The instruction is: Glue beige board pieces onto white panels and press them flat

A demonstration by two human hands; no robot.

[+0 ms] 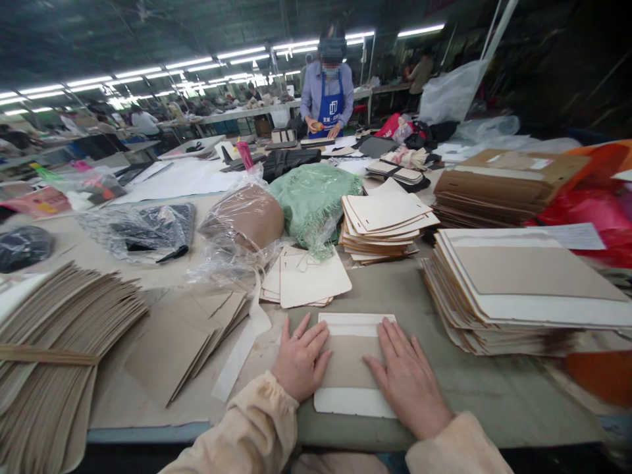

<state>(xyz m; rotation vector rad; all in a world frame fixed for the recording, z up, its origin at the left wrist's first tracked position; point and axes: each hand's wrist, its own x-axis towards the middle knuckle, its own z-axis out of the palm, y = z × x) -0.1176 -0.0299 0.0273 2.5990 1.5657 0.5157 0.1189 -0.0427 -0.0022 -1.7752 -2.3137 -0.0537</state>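
A white panel (353, 403) with a tan piece (348, 362) across its middle lies flat on the green-grey mat (474, 395) near the front edge. My left hand (302, 359) rests on the panel's left side with fingers spread, a ring on one finger. On the right side of the panel lies my right hand (407, 375), palm down, fingers stretched out. Neither hand grips anything. Just behind the panel are some loose white pieces (313, 276).
Stacked panels (533, 270) stand at the right, a banded stack of tan boards (44, 395) at the left, loose tan boards (172, 342) beside it. Behind are a white stack (385, 214), a green bag (316, 197) and plastic-wrapped items. Across the table stands a person (328, 99) in a blue apron.
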